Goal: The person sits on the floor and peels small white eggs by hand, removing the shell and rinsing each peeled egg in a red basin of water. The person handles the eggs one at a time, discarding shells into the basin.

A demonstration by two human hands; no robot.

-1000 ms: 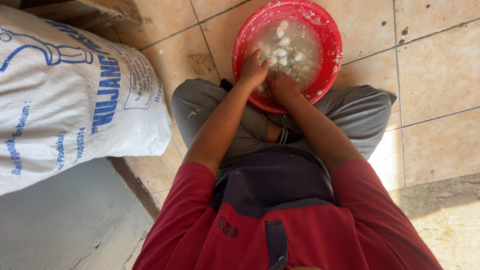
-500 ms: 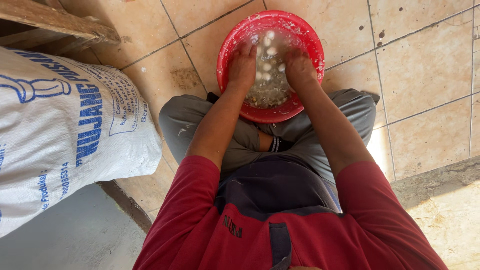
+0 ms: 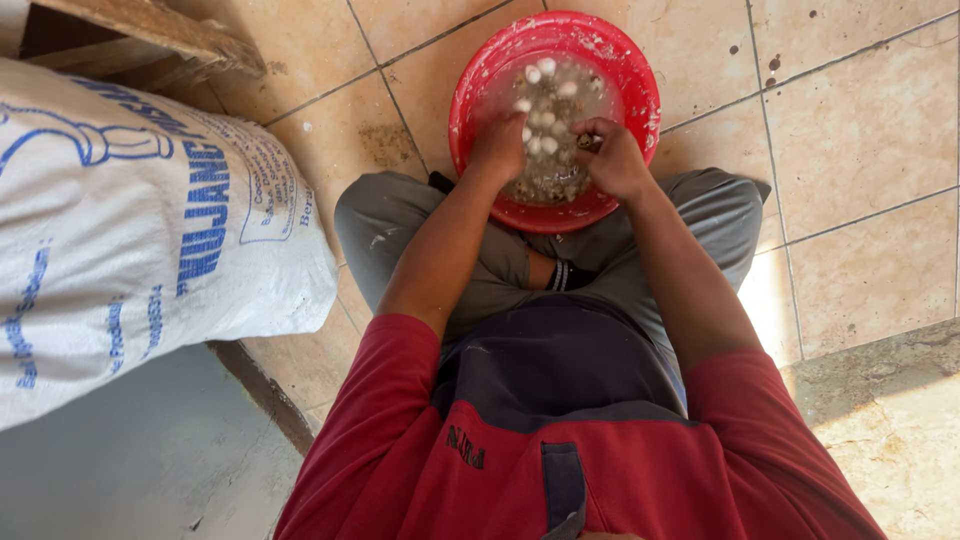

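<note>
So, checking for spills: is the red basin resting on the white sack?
No, the red basin sits on the tiled floor, apart from the sack.

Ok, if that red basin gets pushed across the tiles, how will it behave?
The red basin looks heavy for its size: it holds water and small white pieces. Probably it sloshes and slides on the smooth tiles. Being wide and low, it seems unlikely to tip.

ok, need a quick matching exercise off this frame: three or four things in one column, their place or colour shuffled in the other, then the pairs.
Things:
1. basin
2. sack
3. left hand
4. right hand

Descriptions:
A. white with blue print, lying on the person's left
B. red, round, on the tiled floor
C. pinching a small piece
D. fingers down among the pale pieces

Pairs: 1-B, 2-A, 3-D, 4-C
</note>
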